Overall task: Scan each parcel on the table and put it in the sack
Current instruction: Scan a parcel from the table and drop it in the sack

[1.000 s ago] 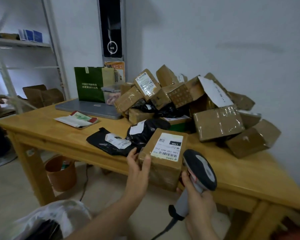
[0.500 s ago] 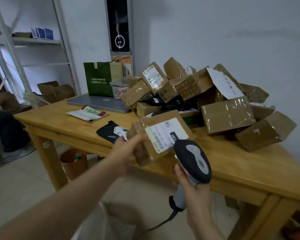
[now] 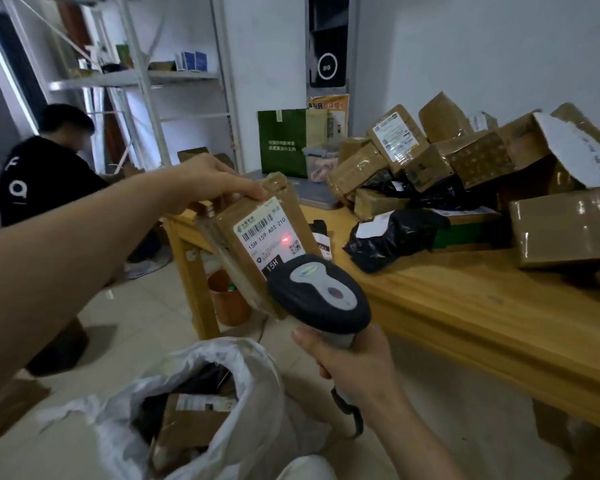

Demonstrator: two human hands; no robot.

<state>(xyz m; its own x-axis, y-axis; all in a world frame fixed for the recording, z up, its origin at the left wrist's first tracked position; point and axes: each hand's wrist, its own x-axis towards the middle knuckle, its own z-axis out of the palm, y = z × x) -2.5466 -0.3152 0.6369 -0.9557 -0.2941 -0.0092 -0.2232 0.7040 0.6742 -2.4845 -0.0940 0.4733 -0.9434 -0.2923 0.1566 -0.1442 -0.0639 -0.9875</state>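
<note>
One box (image 3: 253, 244) held by my left hand (image 3: 215, 181), one scanner (image 3: 319, 296) gripped by my right hand (image 3: 354, 365); sack (image 3: 246, 368) holds a second box (image 3: 191, 420).

parcel (image 3: 257, 237) held, scanner (image 3: 321, 296) aimed, sack (image 3: 222, 375) below

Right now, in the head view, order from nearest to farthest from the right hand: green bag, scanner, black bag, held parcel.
1. Scanner, in the right hand.
2. Held parcel, just ahead.
3. Black bag, on the table.
4. Green bag, far back.
</note>
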